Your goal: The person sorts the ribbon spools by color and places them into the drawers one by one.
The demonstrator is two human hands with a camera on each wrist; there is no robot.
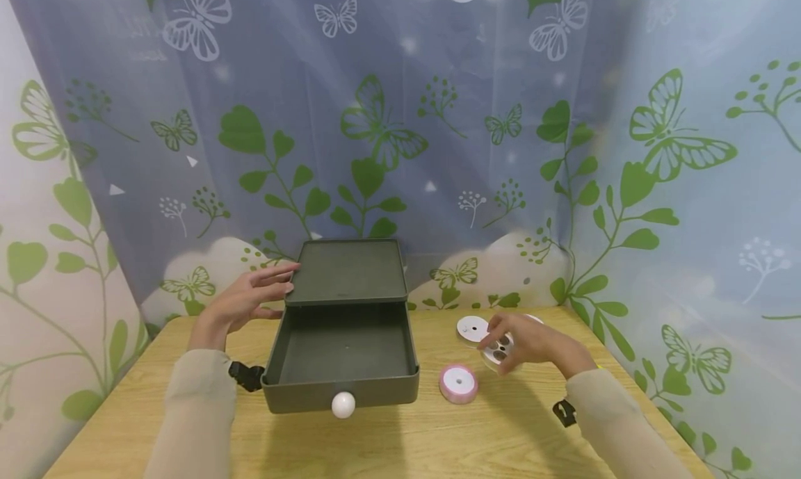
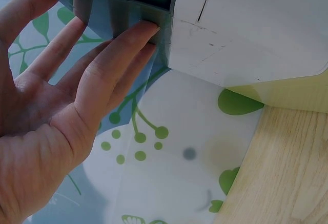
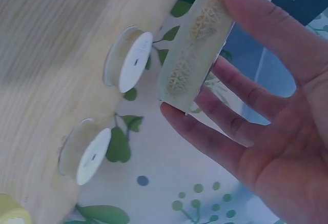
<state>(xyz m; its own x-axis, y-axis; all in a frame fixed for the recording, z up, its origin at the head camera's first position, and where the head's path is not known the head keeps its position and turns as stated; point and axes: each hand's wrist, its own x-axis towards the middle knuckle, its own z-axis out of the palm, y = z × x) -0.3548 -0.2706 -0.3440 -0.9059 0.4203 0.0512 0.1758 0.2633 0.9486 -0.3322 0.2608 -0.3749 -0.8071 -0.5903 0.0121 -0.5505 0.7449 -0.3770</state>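
Observation:
A dark grey-green drawer box (image 1: 350,274) stands on the table, its drawer (image 1: 341,395) pulled out at the front, with a white round knob (image 1: 343,404). My left hand (image 1: 250,297) rests its extended fingertips (image 2: 148,27) against the box's left side near the top. To the right of the drawer, my right hand (image 1: 526,340) pinches a ribbon spool (image 3: 197,44) between thumb and fingers. Its ribbon is pale with a gold-toned pattern. A pink ribbon spool (image 1: 459,384) lies between the drawer and this hand. Near the fingers is a white spool (image 1: 471,329).
In the right wrist view two white spools (image 3: 136,62) stand on the table, and a yellow round item (image 3: 13,211) shows at the corner. A printed curtain (image 1: 388,208) with leaves and butterflies hangs behind the wooden table (image 1: 469,444) and along its sides.

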